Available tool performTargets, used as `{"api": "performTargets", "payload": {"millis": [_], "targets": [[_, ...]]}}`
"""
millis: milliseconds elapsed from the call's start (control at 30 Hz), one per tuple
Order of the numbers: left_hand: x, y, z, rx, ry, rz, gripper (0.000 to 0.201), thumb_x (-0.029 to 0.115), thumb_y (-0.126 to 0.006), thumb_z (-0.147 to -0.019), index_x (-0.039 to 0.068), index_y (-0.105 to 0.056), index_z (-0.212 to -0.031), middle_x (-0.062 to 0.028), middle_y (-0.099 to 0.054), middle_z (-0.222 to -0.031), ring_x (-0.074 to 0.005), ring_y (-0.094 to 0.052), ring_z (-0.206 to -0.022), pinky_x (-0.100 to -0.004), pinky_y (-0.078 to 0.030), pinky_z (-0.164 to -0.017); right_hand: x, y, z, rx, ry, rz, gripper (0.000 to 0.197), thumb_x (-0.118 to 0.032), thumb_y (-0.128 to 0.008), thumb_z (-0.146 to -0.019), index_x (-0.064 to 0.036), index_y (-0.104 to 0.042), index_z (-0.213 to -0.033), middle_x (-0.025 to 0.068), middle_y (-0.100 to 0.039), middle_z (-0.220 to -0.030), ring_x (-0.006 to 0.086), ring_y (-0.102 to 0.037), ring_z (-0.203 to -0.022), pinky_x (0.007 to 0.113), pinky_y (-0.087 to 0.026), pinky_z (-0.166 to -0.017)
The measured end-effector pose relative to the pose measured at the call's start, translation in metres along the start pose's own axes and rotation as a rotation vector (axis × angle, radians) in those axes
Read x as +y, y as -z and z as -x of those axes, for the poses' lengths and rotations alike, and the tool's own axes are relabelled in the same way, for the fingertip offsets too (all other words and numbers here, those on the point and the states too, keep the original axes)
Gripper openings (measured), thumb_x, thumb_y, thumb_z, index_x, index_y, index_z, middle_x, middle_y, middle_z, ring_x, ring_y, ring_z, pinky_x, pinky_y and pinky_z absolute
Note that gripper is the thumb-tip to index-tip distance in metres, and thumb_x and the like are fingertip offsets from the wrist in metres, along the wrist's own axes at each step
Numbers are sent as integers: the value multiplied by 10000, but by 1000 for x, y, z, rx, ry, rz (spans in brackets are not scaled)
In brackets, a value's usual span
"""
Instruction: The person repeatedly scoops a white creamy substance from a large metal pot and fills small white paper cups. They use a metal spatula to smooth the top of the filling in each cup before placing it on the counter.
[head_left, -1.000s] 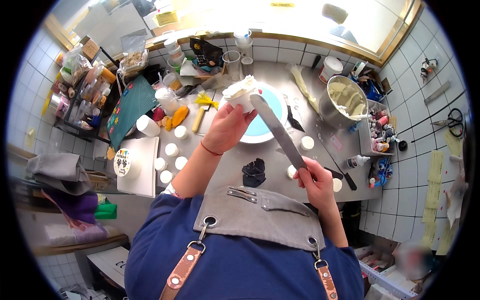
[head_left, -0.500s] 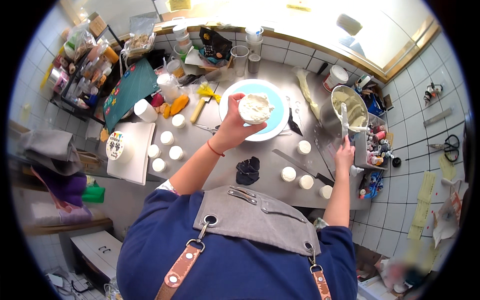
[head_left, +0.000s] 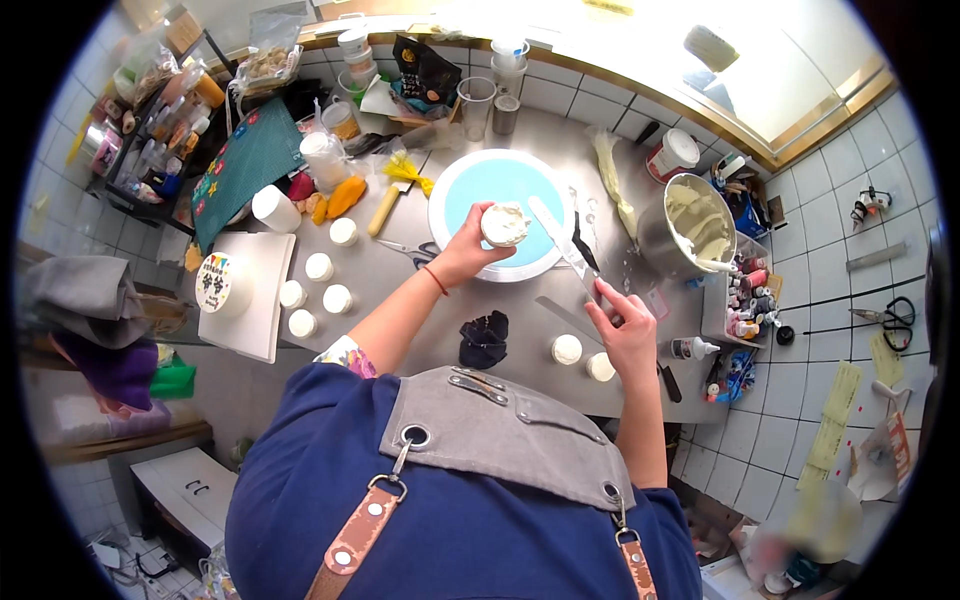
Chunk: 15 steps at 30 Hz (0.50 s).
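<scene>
My left hand point(head_left: 468, 252) grips a small round cup of white cream point(head_left: 504, 226), its cream top rough and uneven. It is held up over the near side of a white turntable with a pale blue mat point(head_left: 472, 190). My right hand point(head_left: 627, 335) is closed round the handle of a spatula point(head_left: 557, 231). The long metal blade points up and left, its tip just right of the cup, with a little cream on it. Right of the turntable stands a metal pot point(head_left: 657, 238) with thick cream inside and smears on its rim.
Several white-topped cups point(head_left: 337, 298) stand at the left, others point(head_left: 566, 348) at the near right beside a long knife point(head_left: 668, 382). A decorated cake point(head_left: 222, 284) sits on a white board point(head_left: 262, 325). Black cloth point(head_left: 484, 338), scissors point(head_left: 412, 250) and a filled piping bag point(head_left: 610, 175) lie about.
My right hand has brought the spatula from the pot leftward and down, so its blade is now close to the cup. My left hand still holds the cup. The view has shifted slightly.
</scene>
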<state>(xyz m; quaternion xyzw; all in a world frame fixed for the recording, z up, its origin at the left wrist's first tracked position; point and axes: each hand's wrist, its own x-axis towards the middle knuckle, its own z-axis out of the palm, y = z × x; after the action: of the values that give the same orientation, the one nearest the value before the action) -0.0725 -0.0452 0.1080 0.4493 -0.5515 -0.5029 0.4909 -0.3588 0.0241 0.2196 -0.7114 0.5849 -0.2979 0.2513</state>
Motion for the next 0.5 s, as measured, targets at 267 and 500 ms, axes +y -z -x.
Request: {"api": "performTargets", "payload": {"millis": [267,500], "targets": [[-44,14,-57,164,-48,-491,742,319,-862,-681,114,-457,-1268,-116,-647,-1151,-290,-625,-1087,-399,-473,-934,23,8,-28,254,-63,364,380,-291,-704,-867,-265,-664,-1245,53,-559,-805,256,-611,-672,401,-512,-607],[-81,1,-79,233,19,-813,785,427,-841,-679,142,-447,-1295,-70,-583,-1256,-236,-515,-1207,-425,-238,-1009,158,22,-80,358,-419,528,493,-181,-566,-945,-146,-478,-1429,178,-527,-1013,334,-601,-928,445,-508,-785]]}}
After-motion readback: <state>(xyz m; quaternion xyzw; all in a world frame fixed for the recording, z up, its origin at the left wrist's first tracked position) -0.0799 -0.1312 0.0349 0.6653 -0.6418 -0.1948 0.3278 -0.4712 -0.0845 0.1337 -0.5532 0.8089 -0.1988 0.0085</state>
